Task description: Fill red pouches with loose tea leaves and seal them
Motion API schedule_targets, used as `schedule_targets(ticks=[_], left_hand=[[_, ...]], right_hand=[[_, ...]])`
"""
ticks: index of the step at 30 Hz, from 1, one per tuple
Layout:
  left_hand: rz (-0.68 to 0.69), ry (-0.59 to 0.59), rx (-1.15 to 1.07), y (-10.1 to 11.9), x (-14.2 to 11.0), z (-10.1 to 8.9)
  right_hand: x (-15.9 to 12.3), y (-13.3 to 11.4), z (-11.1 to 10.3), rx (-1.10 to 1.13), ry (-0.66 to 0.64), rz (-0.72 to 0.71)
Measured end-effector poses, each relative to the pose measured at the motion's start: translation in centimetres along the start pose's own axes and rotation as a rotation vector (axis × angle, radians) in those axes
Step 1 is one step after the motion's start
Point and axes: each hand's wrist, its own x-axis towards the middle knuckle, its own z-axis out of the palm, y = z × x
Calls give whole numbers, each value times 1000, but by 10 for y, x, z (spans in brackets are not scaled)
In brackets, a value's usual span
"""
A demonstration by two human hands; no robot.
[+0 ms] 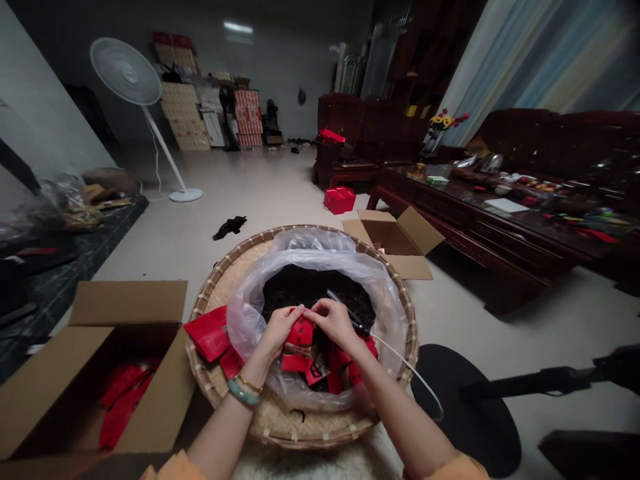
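My left hand and my right hand meet over a clear plastic bag, fingers pinched together. Between them they hold the top edge of a small red packet. Dark, loose, leaf-like material fills the bag. More red packets lie on the near side of the bag, below my hands. Beside my right hand rests a corded tool with a metal end, a black part and a white cord. The bag sits in a round woven bamboo tray; larger red pouches lie at its left.
An open cardboard box with red packets stands at left. Another open box is behind the tray at right, near a dark wooden table. A black round base stands at right, a white fan farther back.
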Motion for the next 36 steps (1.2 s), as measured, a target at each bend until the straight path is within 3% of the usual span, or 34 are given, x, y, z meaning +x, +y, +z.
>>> schedule_targets(ticks=[4, 7, 10, 12, 14, 16, 19, 21, 24, 26, 28, 31, 36], left_hand=[[-70, -50, -113, 5, -1, -10], [-187, -143, -262, 8, 2, -22], [-187, -89, -349, 3, 7, -31], [-174, -57, -342, -3, 9, -31], [-156, -37, -236, -9, 11, -29], [-101, -33, 13, -12, 11, -23], [12, -85, 392, -12, 5, -13], [142, -182, 626, -13, -3, -5], [457, -299, 1064, -22, -19, 8], [554, -254, 1287, -30, -26, 17], [576, -219, 1407, -37, -27, 22], [545, -199, 1389, -39, -16, 22], [443, -48, 1222, -31, 4, 3]], right_hand=[[0, 2, 8, 114, 40, 42], [3, 12, -9, 287, 53, 197], [9, 18, -32, 428, 172, 286], [15, 10, -40, 481, 265, 299], [21, -13, -36, 565, 284, 295], [25, -48, -22, 725, 133, 248], [30, -96, -3, 927, -394, 141], [32, -104, 0, 938, -574, 126], [32, -73, -8, 821, -472, 226], [30, -36, -18, 659, -339, 340], [24, 0, -27, 482, -241, 419], [13, 34, -38, 272, -157, 432], [-11, 47, -44, -12, -122, 194]])
